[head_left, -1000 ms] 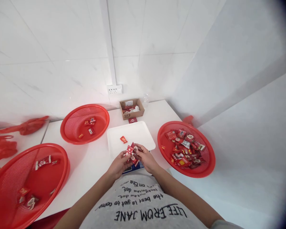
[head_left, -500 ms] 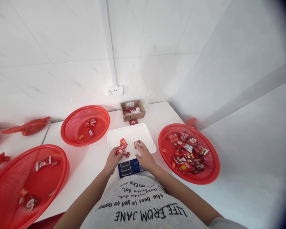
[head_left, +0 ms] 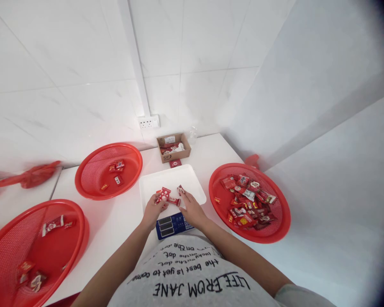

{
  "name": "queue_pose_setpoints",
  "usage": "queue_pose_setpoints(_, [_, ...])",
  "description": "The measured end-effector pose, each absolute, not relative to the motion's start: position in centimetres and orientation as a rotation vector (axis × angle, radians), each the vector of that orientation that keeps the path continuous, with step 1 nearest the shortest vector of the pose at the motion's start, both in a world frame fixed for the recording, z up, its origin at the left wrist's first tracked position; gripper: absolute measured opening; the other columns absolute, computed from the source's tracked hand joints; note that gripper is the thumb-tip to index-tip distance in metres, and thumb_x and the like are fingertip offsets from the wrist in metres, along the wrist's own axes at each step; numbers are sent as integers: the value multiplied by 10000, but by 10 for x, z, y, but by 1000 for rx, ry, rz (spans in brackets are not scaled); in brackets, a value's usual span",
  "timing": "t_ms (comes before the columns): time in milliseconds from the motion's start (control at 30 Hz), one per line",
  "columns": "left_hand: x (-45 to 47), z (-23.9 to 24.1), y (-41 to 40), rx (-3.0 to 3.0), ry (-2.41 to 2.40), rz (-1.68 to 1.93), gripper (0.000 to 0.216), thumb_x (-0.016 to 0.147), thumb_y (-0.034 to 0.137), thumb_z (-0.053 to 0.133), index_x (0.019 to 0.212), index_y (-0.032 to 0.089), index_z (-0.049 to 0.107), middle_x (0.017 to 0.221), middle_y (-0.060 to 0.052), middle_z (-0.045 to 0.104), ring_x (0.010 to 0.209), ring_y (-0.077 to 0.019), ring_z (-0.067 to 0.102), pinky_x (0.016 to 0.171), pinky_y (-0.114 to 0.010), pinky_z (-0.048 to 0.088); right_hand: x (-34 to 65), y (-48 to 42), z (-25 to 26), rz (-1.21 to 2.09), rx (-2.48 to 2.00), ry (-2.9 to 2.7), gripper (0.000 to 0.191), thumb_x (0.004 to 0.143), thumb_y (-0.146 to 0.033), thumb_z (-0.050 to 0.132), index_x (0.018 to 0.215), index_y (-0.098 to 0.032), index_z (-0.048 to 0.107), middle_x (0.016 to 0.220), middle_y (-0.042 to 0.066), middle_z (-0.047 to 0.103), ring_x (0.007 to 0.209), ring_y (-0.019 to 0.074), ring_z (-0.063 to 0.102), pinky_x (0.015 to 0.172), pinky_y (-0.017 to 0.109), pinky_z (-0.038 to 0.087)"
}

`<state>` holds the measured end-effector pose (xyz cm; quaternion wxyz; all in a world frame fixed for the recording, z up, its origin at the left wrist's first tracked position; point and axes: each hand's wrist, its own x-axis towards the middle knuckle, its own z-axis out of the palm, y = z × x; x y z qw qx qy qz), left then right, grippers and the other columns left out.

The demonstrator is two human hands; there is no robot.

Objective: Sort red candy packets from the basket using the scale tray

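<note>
A white tray (head_left: pixel 192 178) sits on a blue-faced scale (head_left: pixel 173 224) in front of me. Several small red candy packets (head_left: pixel 167 196) lie on the tray near its front edge. My left hand (head_left: pixel 153 210) has its fingers on a red packet with white dots. My right hand (head_left: pixel 189 207) touches a small red packet (head_left: pixel 180 189) with its fingertips. Both hands rest low over the tray's front edge.
A red basket (head_left: pixel 277 226) full of candy packets stands at the right. Two more red baskets (head_left: pixel 96 191) (head_left: pixel 6 243) with a few packets stand at the left. A small cardboard box (head_left: pixel 173 147) is by the wall socket (head_left: pixel 148 122). Red plastic bags (head_left: pixel 32 175) lie far left.
One second ago both hands held a bunch of packets above the scale. They have since moved forward and put the packets down on the tray.
</note>
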<state>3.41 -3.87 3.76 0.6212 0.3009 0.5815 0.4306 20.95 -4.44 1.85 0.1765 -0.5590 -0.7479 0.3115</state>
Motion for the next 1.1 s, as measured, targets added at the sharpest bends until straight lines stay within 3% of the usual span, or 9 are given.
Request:
queue_pose_setpoints(167, [9,35,-47,813,1575,948,485,663,451,676,1027,166,530,821,-34,627,691,-141,596,720,-317,485,217,-38,18,892,-1736,-2008,637,783,-221,475,1382,-139,275,1363,142,398,1254,241,343,1020,373,288])
queue_pose_setpoints(267, [-3,29,-48,1035,1789,765,438,703,454,624,1039,183,548,797,-40,642,721,-188,608,696,-325,462,221,-36,22,873,-1788,-2027,541,800,-224,456,1331,-165,372,1184,120,549,1112,231,463,935,346,351])
queue_pose_setpoints(367, [-9,23,-45,1313,1869,632,340,741,387,591,1020,193,579,913,-68,639,819,-208,609,743,-314,438,223,-36,26,858,-1837,-2058,452,824,-242,425,1273,-199,449,1023,85,605,978,213,517,849,320,388])
queue_pose_setpoints(467, [-5,19,-40,1523,1880,526,311,774,319,550,1052,180,573,1039,-99,589,887,-203,587,773,-296,421,222,-38,28,786,-1791,-2133,408,821,-237,432,1220,-205,511,1093,91,577,1025,218,491,865,320,379])
queue_pose_setpoints(600, [7,21,-30,1609,1864,420,312,792,336,533,1084,231,551,1044,-72,584,890,-203,569,767,-296,405,214,-42,29,709,-1578,-2324,382,804,-239,471,1175,-264,558,1175,65,536,1078,216,453,915,330,351])
queue_pose_setpoints(867, [21,27,-9,1793,1831,356,351,851,353,440,1163,203,502,1125,-105,544,995,-231,541,800,-323,401,211,-41,31,700,-1545,-2393,421,799,-245,486,1214,-305,530,1244,37,511,1123,218,417,943,350,334])
queue_pose_setpoints(1100, [20,24,-1,1808,1862,334,364,870,330,397,1195,200,501,1184,-116,503,1024,-240,540,791,-325,413,230,-36,27,628,-1773,-2220,478,792,-200,466,1270,-218,475,1312,96,450,1184,243,367,956,377,325])
